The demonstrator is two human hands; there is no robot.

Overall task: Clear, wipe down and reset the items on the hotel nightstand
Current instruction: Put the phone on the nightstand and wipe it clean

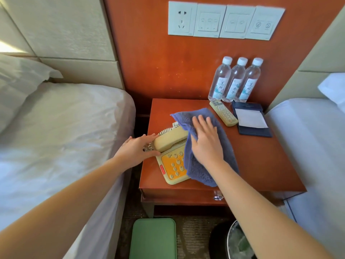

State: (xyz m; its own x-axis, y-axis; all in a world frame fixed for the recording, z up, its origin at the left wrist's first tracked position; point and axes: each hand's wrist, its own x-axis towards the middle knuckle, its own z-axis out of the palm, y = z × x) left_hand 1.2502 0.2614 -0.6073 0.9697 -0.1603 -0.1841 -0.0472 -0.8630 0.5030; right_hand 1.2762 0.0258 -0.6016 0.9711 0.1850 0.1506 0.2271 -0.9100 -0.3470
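The wipe-down step is in hand, and the telephone (173,165) itself is getting the attention. It sits at the near left of the nightstand (261,165).

The right hand (205,141) lies flat on a blue cloth (197,171), with its fingers straight and slightly spread. It presses the cloth over the telephone's right side and onto the wood just beside it. The left hand (138,148) reaches to the telephone's left end. Its fingers are nearly straight along the top of the handset (170,139) and its thumb is against the lower edge, which looks more like steadying than clasping.

Beyond the telephone to its right lie a remote (223,113) and a notepad folder (251,119). Three water bottles (236,81) stand behind them against the panel.

The next move likely calls for holding the telephone steady while the cloth sweeps across the keypad. The telephone would then need to be lifted or shifted so the wood beneath it can be wiped.
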